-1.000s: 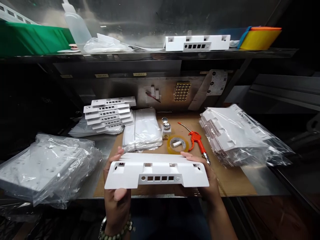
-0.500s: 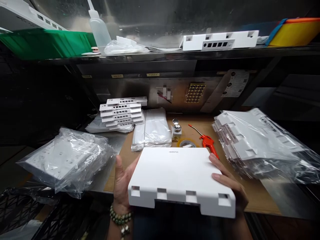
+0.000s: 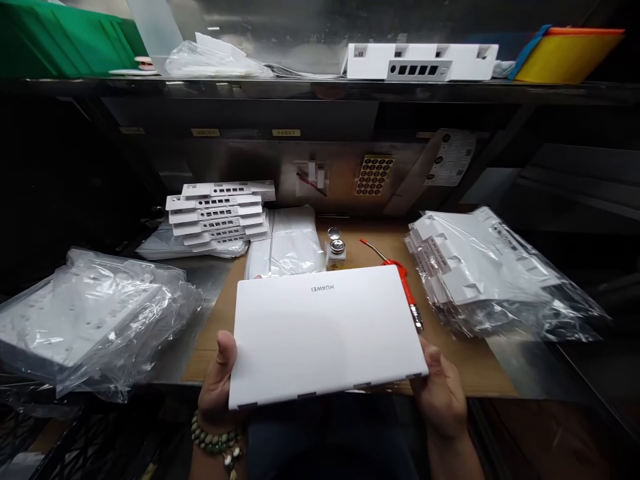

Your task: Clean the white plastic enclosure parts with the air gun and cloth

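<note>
Between my two hands is a white plastic router cover point(image 3: 327, 337), its broad face toward me with the HUAWEI lettering upside down near the far edge. My left hand point(image 3: 219, 380) grips its left edge, thumb up at the side and the other fingers mostly hidden behind. At the near right corner my right hand point(image 3: 443, 393) is closed on the cover, thumb against the edge. The cover hides part of a red air blow gun point(image 3: 405, 283) lying on the brown cardboard point(image 3: 465, 363).
Stacked white covers point(image 3: 220, 213) stand back left beside flat clear bags point(image 3: 295, 240). Bagged covers lie at left point(image 3: 90, 320) and right point(image 3: 490, 267). A small pump bottle point(image 3: 337, 250) stands behind. The metal shelf point(image 3: 310, 91) above carries another cover point(image 3: 420, 63) and a yellow bin point(image 3: 570, 57).
The cover has tilted so its face turns toward me and its notched near edge is nearly out of sight. My right hand has slid down to the near right corner. The view has shifted.
</note>
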Action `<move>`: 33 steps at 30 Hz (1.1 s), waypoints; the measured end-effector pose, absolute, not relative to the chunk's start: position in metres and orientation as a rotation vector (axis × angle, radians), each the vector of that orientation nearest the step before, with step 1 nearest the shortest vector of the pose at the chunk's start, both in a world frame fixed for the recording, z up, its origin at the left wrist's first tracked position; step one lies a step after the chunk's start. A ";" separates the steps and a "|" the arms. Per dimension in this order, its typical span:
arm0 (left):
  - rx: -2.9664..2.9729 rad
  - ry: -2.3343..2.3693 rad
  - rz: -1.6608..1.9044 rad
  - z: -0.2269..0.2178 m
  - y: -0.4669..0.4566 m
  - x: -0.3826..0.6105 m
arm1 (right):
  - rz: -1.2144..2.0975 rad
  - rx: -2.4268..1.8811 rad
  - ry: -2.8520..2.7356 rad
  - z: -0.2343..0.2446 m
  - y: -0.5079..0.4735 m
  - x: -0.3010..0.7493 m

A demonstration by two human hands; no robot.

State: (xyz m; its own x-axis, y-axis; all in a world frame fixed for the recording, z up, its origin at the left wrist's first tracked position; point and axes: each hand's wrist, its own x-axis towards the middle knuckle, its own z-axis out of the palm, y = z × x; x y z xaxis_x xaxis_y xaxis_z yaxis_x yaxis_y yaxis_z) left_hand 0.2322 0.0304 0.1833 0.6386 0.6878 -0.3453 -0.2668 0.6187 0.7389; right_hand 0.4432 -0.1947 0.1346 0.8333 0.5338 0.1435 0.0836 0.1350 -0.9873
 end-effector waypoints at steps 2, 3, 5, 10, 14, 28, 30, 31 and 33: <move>0.726 0.723 0.630 0.176 0.034 0.225 | 0.320 -1.426 -0.570 0.138 -0.192 0.440; 0.738 0.744 0.639 0.172 0.036 0.222 | 0.292 -1.442 -0.586 0.140 -0.190 0.439; 0.753 0.772 0.631 0.168 0.038 0.217 | 0.235 -1.477 -0.606 0.144 -0.186 0.438; 0.734 0.762 0.643 0.176 0.032 0.220 | 0.202 -1.502 -0.634 0.147 -0.184 0.438; 0.738 0.763 0.690 0.181 0.027 0.224 | 0.212 -1.494 -0.649 0.148 -0.184 0.437; 1.164 0.750 0.902 0.189 0.047 0.231 | 0.252 -1.510 -0.856 0.147 -0.175 0.446; 1.239 0.638 1.003 0.187 0.050 0.235 | 0.192 -1.523 -0.960 0.149 -0.171 0.452; 1.260 0.568 1.051 0.186 0.051 0.236 | 0.189 -1.531 -0.987 0.150 -0.169 0.454; 1.359 0.399 1.135 0.186 0.051 0.238 | 0.221 -1.551 -0.978 0.152 -0.168 0.457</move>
State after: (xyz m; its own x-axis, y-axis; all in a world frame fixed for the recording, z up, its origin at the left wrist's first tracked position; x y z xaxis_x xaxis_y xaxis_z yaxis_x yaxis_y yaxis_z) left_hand 0.2381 0.0510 0.1857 0.4541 0.8113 0.3683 -0.4026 -0.1818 0.8971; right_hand 0.4572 -0.1680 0.1518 0.6252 0.6807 0.3818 0.4507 0.0845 -0.8887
